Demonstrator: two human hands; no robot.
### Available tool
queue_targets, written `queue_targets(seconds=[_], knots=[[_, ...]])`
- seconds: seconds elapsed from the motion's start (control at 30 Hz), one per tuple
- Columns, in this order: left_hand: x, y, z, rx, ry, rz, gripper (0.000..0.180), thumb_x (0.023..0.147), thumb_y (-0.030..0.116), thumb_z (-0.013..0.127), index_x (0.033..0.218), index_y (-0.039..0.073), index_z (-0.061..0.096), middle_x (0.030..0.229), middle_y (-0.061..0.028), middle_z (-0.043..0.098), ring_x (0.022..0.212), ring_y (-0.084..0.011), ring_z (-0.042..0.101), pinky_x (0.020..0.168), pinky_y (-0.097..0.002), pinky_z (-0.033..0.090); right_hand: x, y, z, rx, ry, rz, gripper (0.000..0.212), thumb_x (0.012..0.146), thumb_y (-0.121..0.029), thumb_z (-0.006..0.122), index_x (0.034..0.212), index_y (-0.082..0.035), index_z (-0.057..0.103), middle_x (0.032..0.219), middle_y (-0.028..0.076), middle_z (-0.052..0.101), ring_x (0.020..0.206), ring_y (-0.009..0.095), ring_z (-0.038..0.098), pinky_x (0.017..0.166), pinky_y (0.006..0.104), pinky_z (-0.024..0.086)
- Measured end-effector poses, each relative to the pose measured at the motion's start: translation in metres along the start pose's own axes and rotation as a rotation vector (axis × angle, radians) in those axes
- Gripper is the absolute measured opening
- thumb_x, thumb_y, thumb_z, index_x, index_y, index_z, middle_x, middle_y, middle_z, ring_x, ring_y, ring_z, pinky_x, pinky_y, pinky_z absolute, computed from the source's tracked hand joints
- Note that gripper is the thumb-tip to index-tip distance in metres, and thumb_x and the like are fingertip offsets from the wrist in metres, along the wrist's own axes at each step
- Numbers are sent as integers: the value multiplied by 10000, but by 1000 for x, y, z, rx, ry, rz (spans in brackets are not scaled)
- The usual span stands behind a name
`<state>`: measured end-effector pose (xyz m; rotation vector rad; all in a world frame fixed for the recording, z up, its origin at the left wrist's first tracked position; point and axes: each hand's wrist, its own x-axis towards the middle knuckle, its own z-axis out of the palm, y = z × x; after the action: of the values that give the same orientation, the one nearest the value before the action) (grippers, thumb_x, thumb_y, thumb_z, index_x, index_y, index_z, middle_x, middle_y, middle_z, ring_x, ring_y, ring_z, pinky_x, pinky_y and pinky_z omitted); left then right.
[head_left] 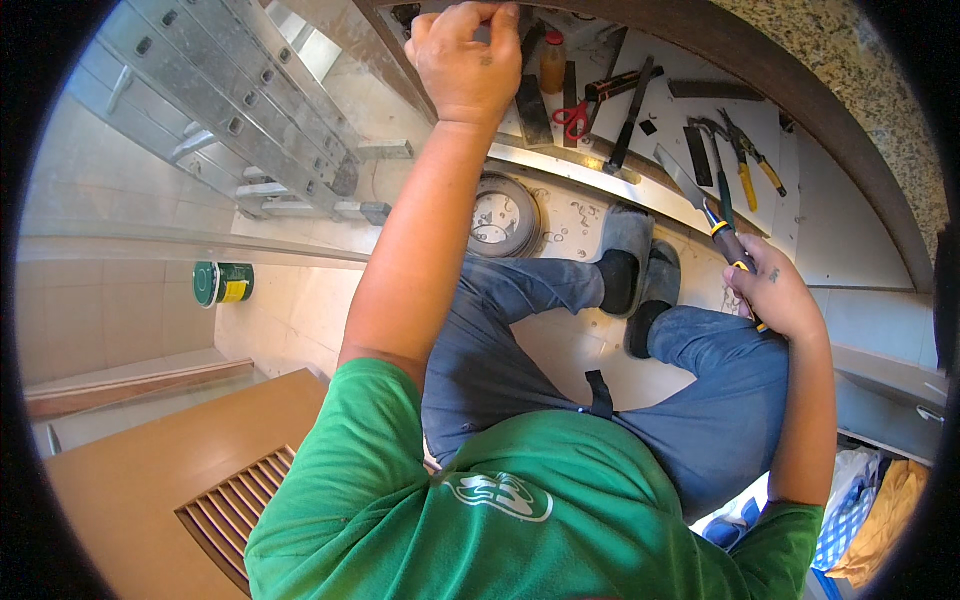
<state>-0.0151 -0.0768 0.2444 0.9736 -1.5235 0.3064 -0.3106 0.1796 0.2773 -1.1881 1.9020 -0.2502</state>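
Two hands of yours are occupying places well apart. At 12 o'clock, your left hand [468,60] is bending its fingers inward near the upper edge of the view, and I cannot tell whether it is gripping anything. At 3 o'clock, your right hand [775,290] is wrapping around the black-and-yellow handle of a flat-bladed tool [738,250], with the fingers folded and leaving almost no gap. Its blade [680,175] is pointing toward 11 o'clock, and I cannot tell if it is touching the white board [682,116] there. At 2 o'clock, the hammer [723,175] and the pliers [746,170] are lying near this blade, so a careless turn of your wrist could be knocking the edge against them. A loosening grip could be dropping the tool toward your slippers [623,245], which are resting nearer the centre. Also, the red-capped bottle [552,65] and the red scissors [572,122] are sitting close to your left hand, toward 1 o'clock; if you are looking only at the blade, a sideways sweep could be pushing them over.
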Motion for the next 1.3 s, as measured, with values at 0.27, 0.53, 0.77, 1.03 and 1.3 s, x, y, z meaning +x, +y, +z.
queue_targets(seconds=[0.27, 0.53, 0.77, 1.03, 1.3], knots=[[5, 23, -8, -120, -30, -133, 131, 816, 142, 785, 749, 67, 702, 756, -117, 672, 785, -318, 618, 729, -434, 490, 1, 6, 0, 21, 31, -19, 311, 918, -154, 655, 1164, 20, 579, 712, 57, 570, 514, 133, 575, 499, 314, 464], [4, 43, -7, -56, -80, 13, 108, 817, 160, 772, 750, 105, 708, 744, -86, 676, 776, -327, 619, 720, -452, 472, 1, 4, 0, -18, 21, -34, 314, 916, -156, 662, 1164, 19, 580, 724, 56, 572, 526, 131, 575, 502, 315, 469], [9, 37, -10, -77, -54, 0, 121, 818, 158, 759, 734, 107, 688, 721, -78, 667, 764, -333, 606, 710, -471, 452, -4, 7, -2, 4, 42, -24, 325, 915, -52, 619, 1226, 20, 556, 721, 31, 560, 520, 113, 543, 491, 276, 459], [4, 50, -4, 20, -85, 71, 154, 834, 204, 748, 725, 109, 695, 725, -82, 674, 769, -341, 613, 697, -473, 448, -4, 7, -2, 14, 28, -25, 305, 919, -53, 615, 1211, 16, 559, 719, 30, 558, 521, 112, 538, 493, 276, 455], [11, 40, -13, -28, -110, -28, 117, 819, 176, 754, 744, 100, 707, 736, -97, 691, 740, -354, 623, 698, -489, 471, -5, 11, -3, 37, 54, -29, 331, 920, -145, 654, 1196, 23, 582, 710, 45, 569, 522, 125, 571, 504, 306, 469]])
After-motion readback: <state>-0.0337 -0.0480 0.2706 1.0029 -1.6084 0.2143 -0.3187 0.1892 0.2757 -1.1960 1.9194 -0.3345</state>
